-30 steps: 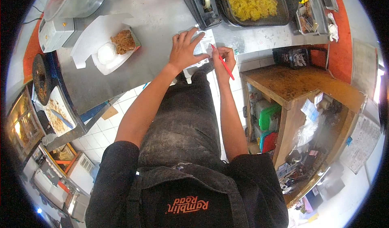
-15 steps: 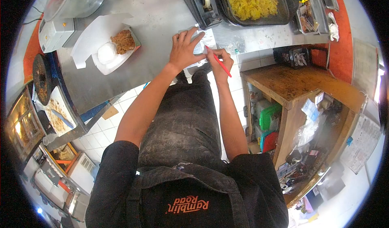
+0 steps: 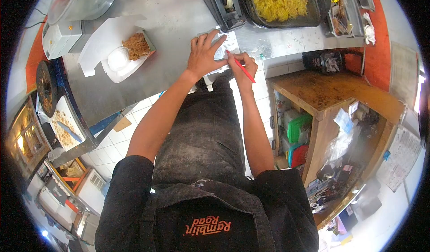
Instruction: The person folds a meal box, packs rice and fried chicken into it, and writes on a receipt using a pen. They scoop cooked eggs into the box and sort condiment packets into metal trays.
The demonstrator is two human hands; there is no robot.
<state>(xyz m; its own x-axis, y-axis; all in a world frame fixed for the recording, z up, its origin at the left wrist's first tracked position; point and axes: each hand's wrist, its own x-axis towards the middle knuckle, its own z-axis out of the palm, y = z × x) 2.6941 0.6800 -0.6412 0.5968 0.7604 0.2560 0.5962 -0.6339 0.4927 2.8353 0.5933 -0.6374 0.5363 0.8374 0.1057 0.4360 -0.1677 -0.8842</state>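
The gray table [image 3: 172, 41] is the biggest thing. On it, a black tray [image 3: 287, 26] has yellow food [image 3: 277, 2] in it. A white box [image 3: 95, 51] is open, with brown food [image 3: 135, 46] and white food [image 3: 118, 58] inside. The left hand [image 3: 206, 57] is spread wide on the paper [image 3: 230, 43], near the table's edge. The right hand [image 3: 242, 69] is closed around the red pen [image 3: 243, 69], its tip at the paper.

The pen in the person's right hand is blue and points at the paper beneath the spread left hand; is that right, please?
Not quite: the head view shows that the pen in the right hand is red. It does point at the paper beneath the spread left hand.
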